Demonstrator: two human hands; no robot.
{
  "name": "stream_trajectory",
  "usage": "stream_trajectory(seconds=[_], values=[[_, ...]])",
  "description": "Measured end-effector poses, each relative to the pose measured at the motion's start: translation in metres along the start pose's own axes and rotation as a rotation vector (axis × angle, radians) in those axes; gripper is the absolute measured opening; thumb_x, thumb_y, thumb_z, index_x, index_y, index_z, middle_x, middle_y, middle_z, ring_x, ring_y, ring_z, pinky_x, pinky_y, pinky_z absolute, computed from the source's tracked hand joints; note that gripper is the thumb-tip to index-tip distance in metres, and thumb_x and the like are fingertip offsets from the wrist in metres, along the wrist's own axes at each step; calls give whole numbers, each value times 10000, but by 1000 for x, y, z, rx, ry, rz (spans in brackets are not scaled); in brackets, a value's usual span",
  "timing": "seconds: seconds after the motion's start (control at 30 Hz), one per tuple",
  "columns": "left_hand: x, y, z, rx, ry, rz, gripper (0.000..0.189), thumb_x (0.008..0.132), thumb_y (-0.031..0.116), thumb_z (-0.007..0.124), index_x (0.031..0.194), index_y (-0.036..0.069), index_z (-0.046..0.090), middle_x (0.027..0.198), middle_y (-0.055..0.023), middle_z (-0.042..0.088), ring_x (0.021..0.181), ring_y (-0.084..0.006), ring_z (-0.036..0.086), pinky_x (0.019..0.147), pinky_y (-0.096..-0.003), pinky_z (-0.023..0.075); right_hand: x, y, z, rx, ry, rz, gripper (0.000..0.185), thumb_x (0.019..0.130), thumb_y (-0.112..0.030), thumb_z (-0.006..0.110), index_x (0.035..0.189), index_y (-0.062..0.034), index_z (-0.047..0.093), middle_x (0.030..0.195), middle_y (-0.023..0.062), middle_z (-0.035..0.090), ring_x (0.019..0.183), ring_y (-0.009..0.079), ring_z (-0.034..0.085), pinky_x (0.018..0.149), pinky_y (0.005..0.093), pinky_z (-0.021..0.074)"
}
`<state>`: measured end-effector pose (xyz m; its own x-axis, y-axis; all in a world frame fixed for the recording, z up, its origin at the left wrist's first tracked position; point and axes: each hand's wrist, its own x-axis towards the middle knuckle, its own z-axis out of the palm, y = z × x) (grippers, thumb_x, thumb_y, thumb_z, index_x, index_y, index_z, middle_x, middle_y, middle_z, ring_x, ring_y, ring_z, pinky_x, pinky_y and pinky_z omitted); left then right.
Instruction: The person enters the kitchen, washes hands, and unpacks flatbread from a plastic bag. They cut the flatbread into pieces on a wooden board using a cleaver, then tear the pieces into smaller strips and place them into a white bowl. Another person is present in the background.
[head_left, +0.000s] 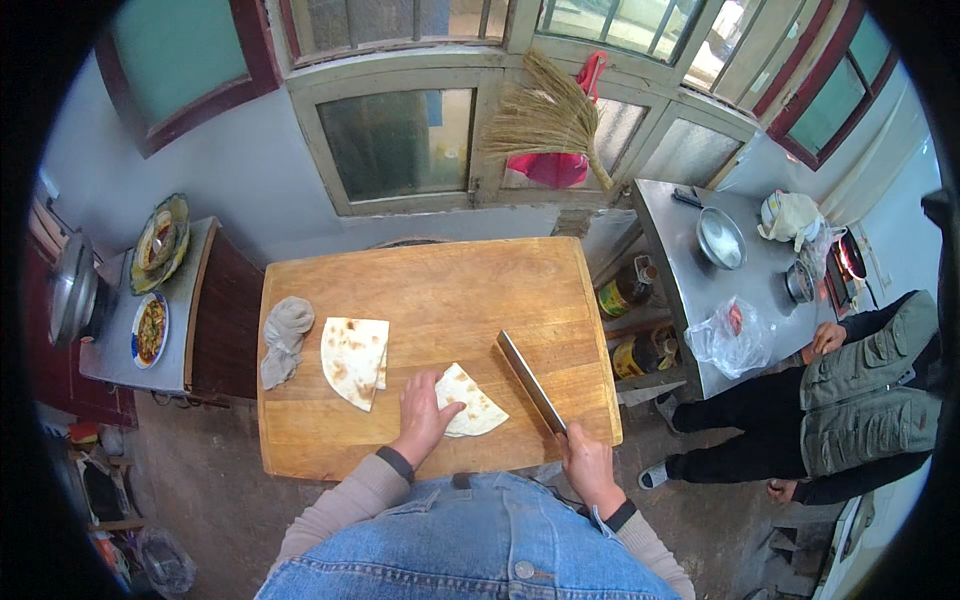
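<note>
On a large wooden board (450, 292) lie pieces of browned flatbread. My left hand (427, 412) rests at the left edge of a wedge of flatbread (474, 405), its thumb over the bread; whether the fingers grip it I cannot tell. Farther left lies a larger folded flatbread piece (352, 360), apart from the wedge. My right hand (589, 461) is closed around the handle of a cleaver (531, 381). The blade points away from me and to the left, to the right of the wedge and not touching it. A crumpled grey cloth (286, 337) lies at the board's left edge.
Another person (862, 405) stands at the right beside a metal counter (667, 247) with a metal bowl (721, 238), a plastic bag (731, 337) and a lit stove (844, 274). Large bottles (626, 289) stand below it. A left side table holds a plate of food (150, 330).
</note>
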<state>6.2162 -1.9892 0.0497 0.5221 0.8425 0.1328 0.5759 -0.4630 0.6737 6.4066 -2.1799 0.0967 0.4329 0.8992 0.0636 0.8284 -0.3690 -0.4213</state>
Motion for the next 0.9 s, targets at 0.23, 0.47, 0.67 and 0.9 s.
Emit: stream_trajectory(seconds=[0.23, 0.47, 0.67, 0.9], values=[[-20, -7, -19, -311, -119, -155, 443, 771, 149, 716, 1120, 17, 478, 949, -187, 631, 881, -324, 628, 757, -362, 490, 21, -3, -11, 58, -33, 133, 237, 785, -110, 593, 1016, -67, 562, 707, 187, 594, 619, 387, 594, 550, 490, 465], [0, -36, -44, -168, -83, -105, 301, 767, 96, 673, 1033, 0, 572, 1002, -170, 609, 946, -309, 594, 814, -356, 475, 74, 1, 1, 313, 50, -14, 302, 788, -65, 572, 1088, -42, 542, 823, 224, 595, 761, 421, 575, 657, 458, 468], [20, -89, -95, 79, 337, -174, 351, 724, 78, 661, 1049, -6, 558, 1038, -194, 553, 998, -358, 521, 873, -417, 422, 147, 33, 10, 1204, -365, 338, 88, 915, -116, 552, 907, -30, 534, 711, 6, 565, 560, 71, 534, 497, 221, 459], [42, -142, -123, 152, 279, -154, 461, 742, 162, 663, 1149, -9, 529, 1173, -224, 519, 1106, -379, 473, 949, -430, 383, 194, 35, 45, 1182, -648, 401, 108, 884, -131, 613, 884, -46, 547, 690, 13, 575, 548, 83, 537, 509, 216, 463]])
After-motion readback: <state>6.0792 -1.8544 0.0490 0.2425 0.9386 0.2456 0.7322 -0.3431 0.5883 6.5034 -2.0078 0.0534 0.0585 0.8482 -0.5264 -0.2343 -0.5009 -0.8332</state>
